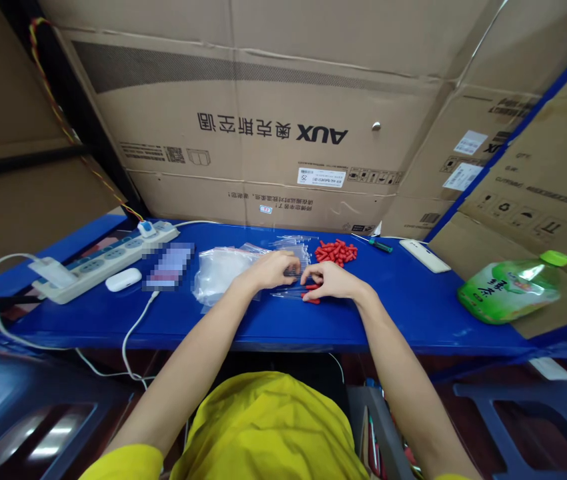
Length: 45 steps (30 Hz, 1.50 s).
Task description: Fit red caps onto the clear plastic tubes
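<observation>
My left hand (274,269) is curled over a pile of thin clear plastic tubes (297,247), fingertips bent down; what they pinch, if anything, is too small to make out. Beside it, my right hand (332,280) is closed with thumb and fingers around red-capped clear tubes (313,301), whose transparent ends point left above the table. Just behind the right hand lies a heap of small red caps (336,252). Clear plastic bags (218,273) are spread left of my left hand, partly behind that forearm.
On the blue table (283,327) stand a power strip (108,260), a white case (123,279) and a phone with blurred screen (171,265) at left. A green-handled screwdriver (379,245), a white phone-like object (424,256) and a green bottle (508,290) lie right. Cardboard (263,87) walls the back.
</observation>
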Motion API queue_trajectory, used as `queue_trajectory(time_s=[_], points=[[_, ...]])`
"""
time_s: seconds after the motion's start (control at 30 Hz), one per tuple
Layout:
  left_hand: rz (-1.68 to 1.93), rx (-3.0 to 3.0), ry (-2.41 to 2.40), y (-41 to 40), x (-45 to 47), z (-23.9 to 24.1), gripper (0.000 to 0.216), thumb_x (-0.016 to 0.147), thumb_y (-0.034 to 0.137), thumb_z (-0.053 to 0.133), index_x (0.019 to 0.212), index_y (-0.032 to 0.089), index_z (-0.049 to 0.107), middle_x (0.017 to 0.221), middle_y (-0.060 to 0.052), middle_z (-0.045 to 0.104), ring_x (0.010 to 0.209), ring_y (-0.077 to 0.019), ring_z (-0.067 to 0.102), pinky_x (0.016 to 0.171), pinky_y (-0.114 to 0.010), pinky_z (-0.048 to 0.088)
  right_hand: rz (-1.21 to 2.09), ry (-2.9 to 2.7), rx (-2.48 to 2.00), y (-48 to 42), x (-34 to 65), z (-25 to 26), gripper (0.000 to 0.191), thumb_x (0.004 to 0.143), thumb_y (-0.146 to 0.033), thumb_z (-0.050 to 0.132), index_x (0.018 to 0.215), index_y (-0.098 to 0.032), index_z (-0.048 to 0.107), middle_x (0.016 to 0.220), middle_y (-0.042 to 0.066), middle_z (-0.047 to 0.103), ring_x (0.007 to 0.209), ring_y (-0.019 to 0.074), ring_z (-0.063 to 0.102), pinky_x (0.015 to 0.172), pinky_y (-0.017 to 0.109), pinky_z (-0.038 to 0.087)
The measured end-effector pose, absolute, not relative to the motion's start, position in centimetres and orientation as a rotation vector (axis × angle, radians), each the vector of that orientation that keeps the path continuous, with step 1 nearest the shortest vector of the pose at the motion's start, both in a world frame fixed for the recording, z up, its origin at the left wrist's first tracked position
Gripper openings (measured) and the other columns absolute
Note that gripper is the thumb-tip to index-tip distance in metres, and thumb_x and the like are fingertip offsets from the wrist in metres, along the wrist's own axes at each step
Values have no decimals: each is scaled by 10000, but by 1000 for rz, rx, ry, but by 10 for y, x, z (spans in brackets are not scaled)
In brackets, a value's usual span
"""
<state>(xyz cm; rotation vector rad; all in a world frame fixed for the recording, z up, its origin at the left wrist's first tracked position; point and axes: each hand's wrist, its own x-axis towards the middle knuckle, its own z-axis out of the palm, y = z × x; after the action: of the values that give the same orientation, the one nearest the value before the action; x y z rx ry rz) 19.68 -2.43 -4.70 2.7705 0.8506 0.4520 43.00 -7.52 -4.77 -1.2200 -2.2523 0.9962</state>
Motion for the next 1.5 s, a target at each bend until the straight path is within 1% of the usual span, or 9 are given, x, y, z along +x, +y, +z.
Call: queue_trajectory(time_s=[0.13,0.33,0.47,0.7,0.9,1.03,1.17,1.27,1.5], points=[[383,2800,818,-26,197,-46,101,848,214,737,946,231,753,985,-23,690,888,-197,661,706,-275,423,1002,-2283,-1206,-75,430,-50,357,737,-409,866,1007,-197,766,648,-88,422,599,113,391,594,260,298],[323,2832,849,-25,199,-49,115,895,273,721,981,221,778,1021,-42,699,948,-212,668,745,-279,445,992,-2306,-1236,-77,428,-47,479,660,-471,929,1024,-209,760,657,-94,398,614,115,388,615,260,314],[321,2836,802,-23,198,-53,104,917,272,711,974,212,773,1024,-50,703,967,-215,665,800,-288,464,923,-2321,-1279,-78,428,-47,378,700,-390,885,1011,-219,756,659,-91,405,615,115,389,626,259,305],[495,2762,721,-20,193,-52,179,1032,282,557,1040,172,699,1055,-88,660,1003,-229,624,894,-334,485,863,-2307,-1203,-79,430,-46,305,770,-339,812,1032,-232,699,672,-92,407,630,121,382,637,249,308],[639,2678,755,-15,191,-56,247,1083,321,413,1011,180,602,1050,-103,609,992,-241,601,910,-372,499,777,-2235,-1194,-77,431,-46,424,762,-416,858,1055,-237,609,692,-97,433,636,126,406,630,245,317],[740,2611,832,-15,192,-58,279,1106,375,340,1010,204,539,1078,-108,610,973,-241,612,921,-390,502,457,-2072,-1345,-68,443,-47,252,882,-428,752,973,-230,625,656,-72,497,617,141,466,635,261,331],[682,2492,913,-22,197,-53,260,1123,380,280,1080,220,481,959,-82,678,843,-229,643,798,-353,492,152,-1898,-1611,-61,464,-47,148,971,-358,627,931,-233,696,668,-16,632,632,166,568,624,282,336],[670,2489,994,-27,201,-49,241,1127,366,267,1132,223,461,844,-56,670,734,-235,633,716,-336,452,214,-1963,-1599,-59,469,-50,142,941,-364,685,940,-245,762,709,-7,693,661,168,614,634,281,369],[832,2518,1012,-28,210,-55,203,1109,351,355,1147,215,501,916,-77,688,835,-252,680,778,-341,482,246,-2138,-1592,-57,456,-57,173,825,-248,794,998,-248,797,860,0,757,772,175,669,668,275,421]])
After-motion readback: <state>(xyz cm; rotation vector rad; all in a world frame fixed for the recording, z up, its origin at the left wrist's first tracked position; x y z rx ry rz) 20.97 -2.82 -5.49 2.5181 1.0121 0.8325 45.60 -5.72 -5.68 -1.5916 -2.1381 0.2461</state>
